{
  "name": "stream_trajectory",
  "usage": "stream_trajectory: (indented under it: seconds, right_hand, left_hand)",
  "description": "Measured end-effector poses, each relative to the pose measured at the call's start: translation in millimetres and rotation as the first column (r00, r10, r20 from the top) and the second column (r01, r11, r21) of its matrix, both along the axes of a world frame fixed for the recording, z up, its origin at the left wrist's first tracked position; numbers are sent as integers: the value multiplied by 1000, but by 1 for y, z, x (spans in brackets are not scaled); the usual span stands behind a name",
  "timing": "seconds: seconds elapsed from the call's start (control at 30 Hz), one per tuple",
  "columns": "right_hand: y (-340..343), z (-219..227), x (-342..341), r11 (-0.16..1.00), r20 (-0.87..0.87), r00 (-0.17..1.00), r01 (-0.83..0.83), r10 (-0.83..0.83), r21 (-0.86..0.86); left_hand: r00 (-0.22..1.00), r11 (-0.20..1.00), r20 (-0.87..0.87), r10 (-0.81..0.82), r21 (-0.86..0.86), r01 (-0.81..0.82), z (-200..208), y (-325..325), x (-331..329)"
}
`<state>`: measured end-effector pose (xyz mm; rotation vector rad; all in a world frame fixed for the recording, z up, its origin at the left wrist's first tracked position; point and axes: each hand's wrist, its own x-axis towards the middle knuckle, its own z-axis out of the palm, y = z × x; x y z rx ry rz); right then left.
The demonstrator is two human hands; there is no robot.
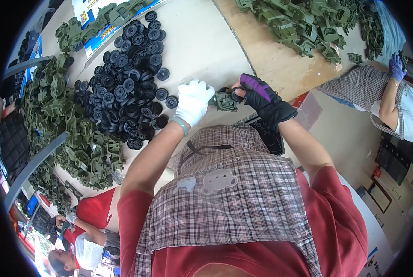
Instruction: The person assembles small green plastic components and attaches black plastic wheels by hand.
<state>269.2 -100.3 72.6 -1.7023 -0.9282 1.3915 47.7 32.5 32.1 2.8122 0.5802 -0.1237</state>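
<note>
My left hand (pixel 193 100), in a white glove, grips one end of a small green plastic toy vehicle body (pixel 225 100) just above the table edge. My right hand (pixel 263 99), in a black glove with purple fingertips, holds the other end and presses a black toy wheel (pixel 237 93) against it. A wide heap of black wheels (pixel 125 83) lies on the table directly left of my left hand.
Green toy vehicle bodies are piled at the far left (pixel 68 134) and at the top right (pixel 303 23). A black tray (pixel 268 134) sits under my right wrist. One co-worker in a checked apron stands at the right (pixel 381 104); another sits at lower left (pixel 84 240).
</note>
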Motion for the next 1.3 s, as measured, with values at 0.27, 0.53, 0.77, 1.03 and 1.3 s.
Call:
stream_trajectory:
  seconds: [0.27, 0.53, 0.77, 1.03, 1.3]
  right_hand:
    - [5, -25, -12, 970, 481, 869, -201, 113, 135]
    - [0, -23, -32, 960, 660, 749, -225, 59, 169]
    - [-8, -30, -40, 983, 676, 737, -131, 8, 131]
    - [29, -23, -28, 968, 621, 781, -104, -63, 230]
    - [59, -31, -40, 868, 770, 568, -495, 291, 38]
  left_hand:
    - [996, 995, -14, 91, -26, -91, -2, -14, 0]
    - [991, 992, 36, 126, -12, -126, -1, -23, -3]
    - [985, 984, -59, 160, -64, -164, 2, -25, 3]
    - [979, 980, -37, 199, -23, -200, 5, -32, -5]
    - [983, 986, 94, 156, -81, -148, -12, -32, -1]
